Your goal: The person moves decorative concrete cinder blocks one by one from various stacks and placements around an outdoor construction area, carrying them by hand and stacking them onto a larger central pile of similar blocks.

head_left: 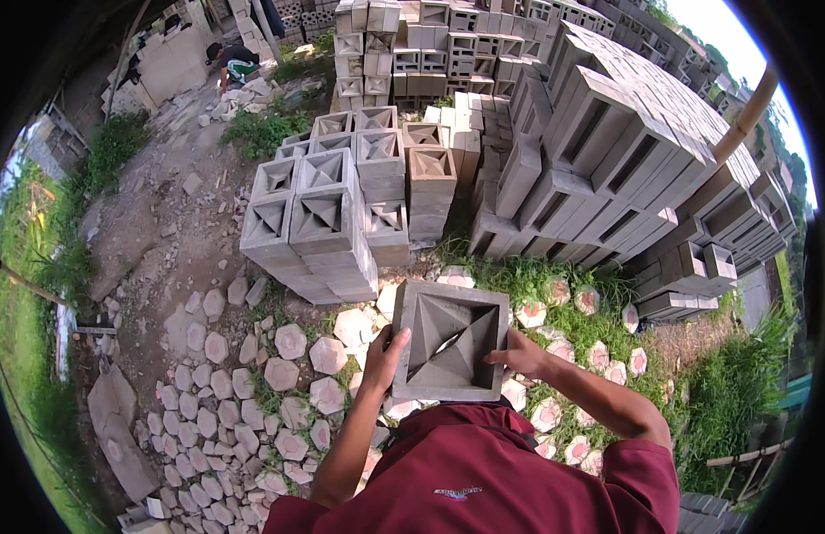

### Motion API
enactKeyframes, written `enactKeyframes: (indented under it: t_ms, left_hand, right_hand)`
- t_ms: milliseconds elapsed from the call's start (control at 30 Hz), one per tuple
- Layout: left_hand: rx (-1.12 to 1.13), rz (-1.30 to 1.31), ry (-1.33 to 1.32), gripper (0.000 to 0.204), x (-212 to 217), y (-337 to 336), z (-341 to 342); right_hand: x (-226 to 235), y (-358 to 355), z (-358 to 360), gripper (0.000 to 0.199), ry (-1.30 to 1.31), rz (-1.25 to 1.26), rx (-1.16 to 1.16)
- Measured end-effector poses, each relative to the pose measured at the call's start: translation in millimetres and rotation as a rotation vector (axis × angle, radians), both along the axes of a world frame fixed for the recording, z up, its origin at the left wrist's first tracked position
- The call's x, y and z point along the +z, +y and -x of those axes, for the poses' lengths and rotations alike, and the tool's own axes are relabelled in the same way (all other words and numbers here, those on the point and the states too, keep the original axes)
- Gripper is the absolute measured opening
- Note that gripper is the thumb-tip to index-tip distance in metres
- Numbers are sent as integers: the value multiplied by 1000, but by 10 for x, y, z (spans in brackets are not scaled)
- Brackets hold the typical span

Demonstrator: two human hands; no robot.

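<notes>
Clamping the block (463, 358) between left hand (383, 360) and right hand (520, 353) now, and could well drop it, tripping on uneven pavers (328, 355)!

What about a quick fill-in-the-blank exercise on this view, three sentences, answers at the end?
1. The person's left hand grips one side of the square grey concrete block, while the opposite side is gripped by the person's ____.

2. In the picture, the stack of square grey recessed blocks stands to the ____ of the larger stack of long grey rectangular blocks.

3. Most of the pale flat paving slabs on the ground have ____ sides.

Missing words: right hand; left; six.
</notes>
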State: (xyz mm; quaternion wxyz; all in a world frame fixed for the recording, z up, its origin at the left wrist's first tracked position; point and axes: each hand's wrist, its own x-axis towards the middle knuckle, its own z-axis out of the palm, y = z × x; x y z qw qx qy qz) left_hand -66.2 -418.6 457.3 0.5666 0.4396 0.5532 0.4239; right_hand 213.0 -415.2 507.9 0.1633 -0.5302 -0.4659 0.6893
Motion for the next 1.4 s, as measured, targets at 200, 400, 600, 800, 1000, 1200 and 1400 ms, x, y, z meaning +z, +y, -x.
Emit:
enactKeyframes:
  t_ms: [200,400,600,800,1000,1200,1400]
  left_hand:
    - [-101,12,97,59,-85,1087,-95]
    - [480,557,-223,77,-752,1376,-338]
    - [481,625,-976,65,-1247,1749,-821]
    - [648,465,-1277,53,-1737,2059,-734]
    - [804,569,-1084,50,-1695,2651,-554]
    - [953,663,-1223,67,-1864,3278,-374]
    - [833,812,-1285,66,-2025,4035,-104]
  right_hand:
    - [-313,883,-290,41,-3,99,-139]
    - [-860,1683,-408,40,94,193,-253]
    - [-1165,2347,-593,49,-26,173,-97]
    - [-1386,2879,-352,56,-42,83,-52]
    - [-1580,3612,-71,53,-117,161,-18]
    - [-1933,4357,194,50,0,301,-94]
    - [-2501,4937,375,57,-18,285,-176]
